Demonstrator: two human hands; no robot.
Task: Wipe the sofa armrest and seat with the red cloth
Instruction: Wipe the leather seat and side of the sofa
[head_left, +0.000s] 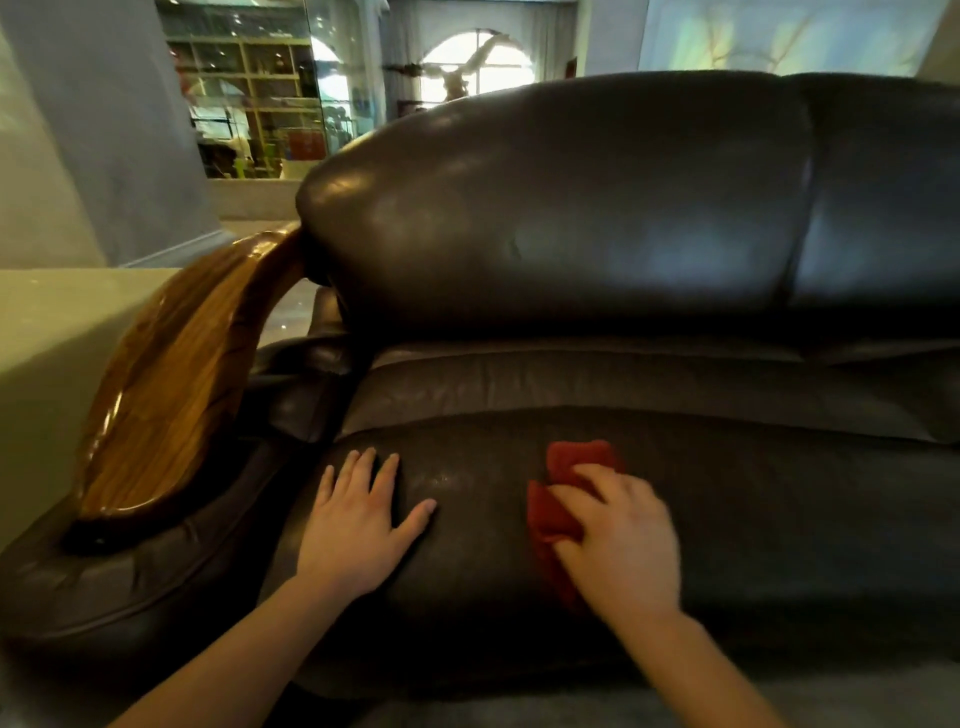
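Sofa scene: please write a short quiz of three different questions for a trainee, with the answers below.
1. True or false: the left hand lies flat on the seat with open fingers.
2. Which hand presses the red cloth? A) left hand B) right hand C) both hands
3. Fill in: the wooden armrest is on the ____ side of the picture.

Key:
1. True; it holds nothing.
2. B; the right hand covers part of the cloth on the seat.
3. Left; neither hand touches it.
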